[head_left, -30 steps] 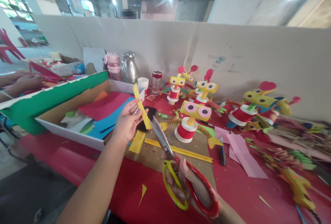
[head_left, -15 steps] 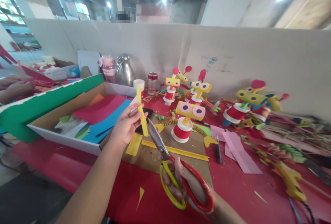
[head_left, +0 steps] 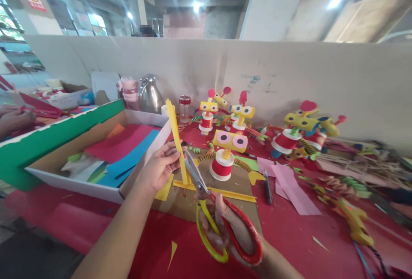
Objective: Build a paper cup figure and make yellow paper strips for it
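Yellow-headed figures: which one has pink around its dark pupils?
The front figure, standing on the brown cardboard nearest the scissors; the other figures show no pink around their visible eyes.

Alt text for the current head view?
A person's left hand holds a yellow strip; the right hand holds scissors, blades beside the strip. Beyond, cup-bodied figures with yellow heads stand on a red table, an open box of colored sheets at left.
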Tool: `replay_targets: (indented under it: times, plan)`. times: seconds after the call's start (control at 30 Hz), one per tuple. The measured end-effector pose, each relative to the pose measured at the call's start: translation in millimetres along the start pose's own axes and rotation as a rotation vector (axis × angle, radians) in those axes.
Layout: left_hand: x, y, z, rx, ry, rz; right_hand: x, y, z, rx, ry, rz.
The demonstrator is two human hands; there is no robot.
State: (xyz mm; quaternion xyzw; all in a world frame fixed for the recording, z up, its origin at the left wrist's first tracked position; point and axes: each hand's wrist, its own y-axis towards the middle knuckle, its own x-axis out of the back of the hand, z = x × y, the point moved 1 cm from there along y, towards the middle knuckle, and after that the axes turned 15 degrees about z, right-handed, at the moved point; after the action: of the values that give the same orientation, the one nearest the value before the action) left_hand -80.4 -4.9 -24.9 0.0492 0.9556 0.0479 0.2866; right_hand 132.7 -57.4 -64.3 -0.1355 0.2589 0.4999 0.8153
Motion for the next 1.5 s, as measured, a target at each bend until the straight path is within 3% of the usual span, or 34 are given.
replay_targets:
  times: [0.67,0.97,1.27,1.5]
  plan:
    - [7.9,2.1,5.5,0.058,0.058,-0.046,-3.7,5.0,-2.4,-0.008,-0.043,-0.025]
    - [6.4,0.9,2.5,0.096,0.087,-0.026,-2.0,3.7,-7.3,0.019,-0.031,-0.004]
    - [11.3,-0.5,-8.2,0.035,0.084,-0.085,-2.4,-3.0,-1.1,0.081,-0.025,0.018]
    - [8.3,-3.0,-12.4,0.034,0.039,-0.047,-2.1,-6.7,-0.3,0.067,-0.016,0.015]
